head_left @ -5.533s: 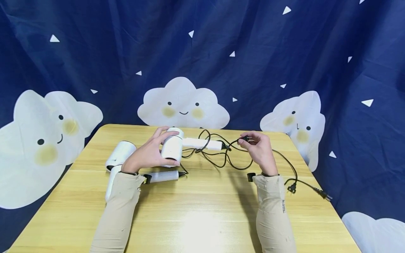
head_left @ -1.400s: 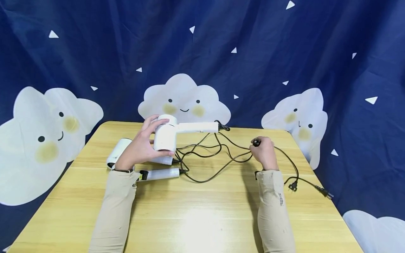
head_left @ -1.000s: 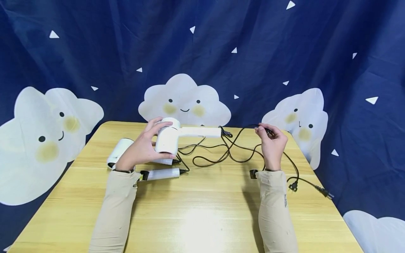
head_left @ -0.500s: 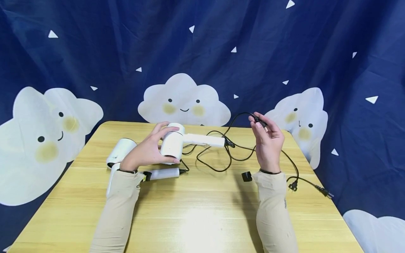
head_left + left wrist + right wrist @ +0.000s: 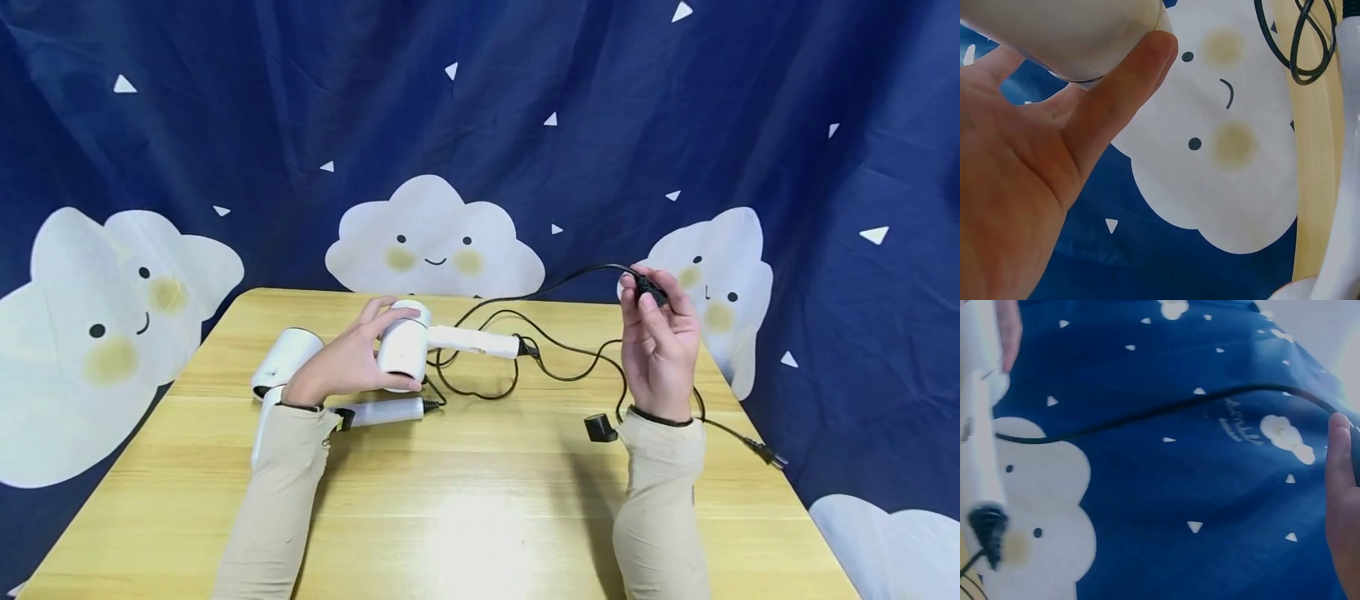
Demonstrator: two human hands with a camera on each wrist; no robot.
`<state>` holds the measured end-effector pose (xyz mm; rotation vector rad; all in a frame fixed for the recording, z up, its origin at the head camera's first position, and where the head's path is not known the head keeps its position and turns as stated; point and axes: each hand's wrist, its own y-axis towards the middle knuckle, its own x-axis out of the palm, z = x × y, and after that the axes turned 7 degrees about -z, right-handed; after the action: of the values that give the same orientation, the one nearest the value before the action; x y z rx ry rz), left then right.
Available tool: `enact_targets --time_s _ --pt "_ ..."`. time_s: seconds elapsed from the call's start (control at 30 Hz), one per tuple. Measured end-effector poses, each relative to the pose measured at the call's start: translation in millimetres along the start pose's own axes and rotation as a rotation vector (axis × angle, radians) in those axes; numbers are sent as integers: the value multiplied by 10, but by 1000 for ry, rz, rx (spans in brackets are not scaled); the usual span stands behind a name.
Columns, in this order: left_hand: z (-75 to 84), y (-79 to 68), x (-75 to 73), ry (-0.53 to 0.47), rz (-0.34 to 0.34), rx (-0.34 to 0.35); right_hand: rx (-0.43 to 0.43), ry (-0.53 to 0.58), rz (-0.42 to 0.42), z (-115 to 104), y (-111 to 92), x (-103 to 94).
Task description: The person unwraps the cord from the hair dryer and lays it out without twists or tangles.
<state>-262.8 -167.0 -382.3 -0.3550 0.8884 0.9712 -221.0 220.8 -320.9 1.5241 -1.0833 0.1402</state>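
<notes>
My left hand (image 5: 348, 358) grips the barrel of a white hair dryer (image 5: 405, 346), its thumb below and fingers over the top. The dryer's handle points right, a black cord (image 5: 573, 279) trailing from its end. In the left wrist view the thumb lies along the white barrel (image 5: 1085, 31). My right hand (image 5: 663, 350), palm turned up, pinches a black power plug (image 5: 649, 288) well above the table. The cord arcs from this plug toward the dryers, and in the right wrist view the cord (image 5: 1147, 414) stretches across, with the plug mostly out of frame.
Behind my left forearm lies a second white hair dryer (image 5: 288, 362). Another white handle (image 5: 386, 412) with a corded end lies by my left wrist. Loops of black cord cross the wooden table (image 5: 480, 492); another plug (image 5: 767, 454) lies near the right edge. A patterned curtain hangs behind.
The right hand has lifted the plug and moved it right, turning its palm up and drawing the cord into an arc. The left hand has lowered the dryer since 1.4 s ago.
</notes>
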Motion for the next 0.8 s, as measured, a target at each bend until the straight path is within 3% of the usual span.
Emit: enact_targets --time_s 0.2,0.47,0.8 --pt "-10 -210 -2 42 -10 -33 -126 90 91 -336 -9 -24" --pt "11 -711 -67 98 -3 -89 -276 114 325 -790 44 -215" --pt "41 -1384 -34 115 28 -109 -326 -30 619 -1231 67 -715"
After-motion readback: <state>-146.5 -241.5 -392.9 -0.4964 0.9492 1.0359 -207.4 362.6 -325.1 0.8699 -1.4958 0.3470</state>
